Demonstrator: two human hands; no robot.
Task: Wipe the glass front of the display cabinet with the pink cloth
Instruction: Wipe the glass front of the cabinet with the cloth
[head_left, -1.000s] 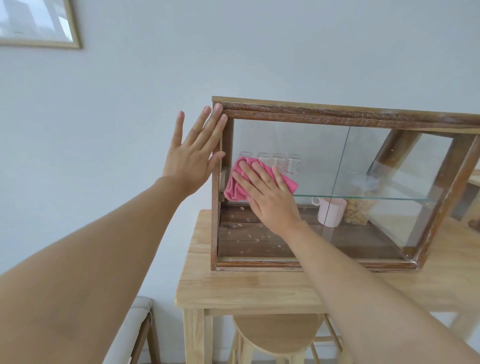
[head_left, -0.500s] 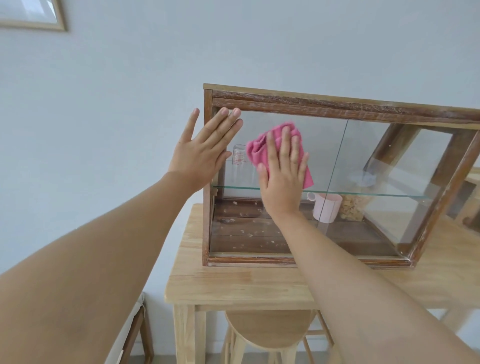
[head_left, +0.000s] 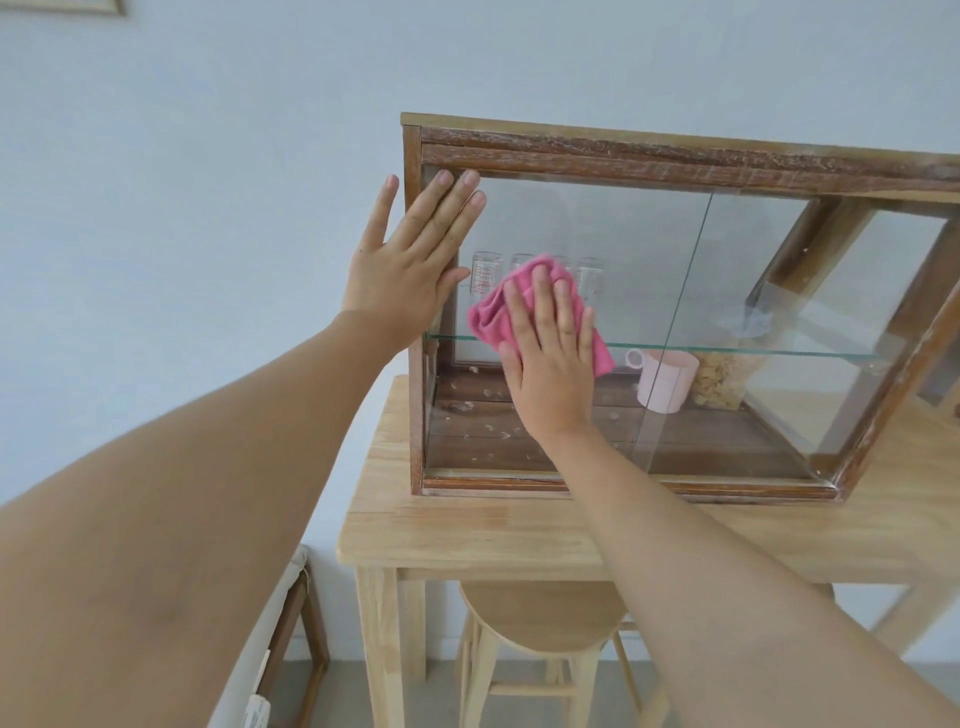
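A wooden display cabinet with a glass front stands on a light wooden table. My right hand presses the crumpled pink cloth flat against the left pane, at the height of the inner glass shelf. Its fingers lie straight over the cloth. My left hand rests flat with straight fingers on the cabinet's left post, fingertips reaching the upper left corner of the glass.
Inside the cabinet are several clear glasses on the shelf, a pink mug and a jar of snacks below. A round stool sits under the table. A chair stands at the lower left. The wall is behind.
My right hand has slid the pink cloth from the upper part of the left pane down to shelf height. My left hand has stayed on the left post.
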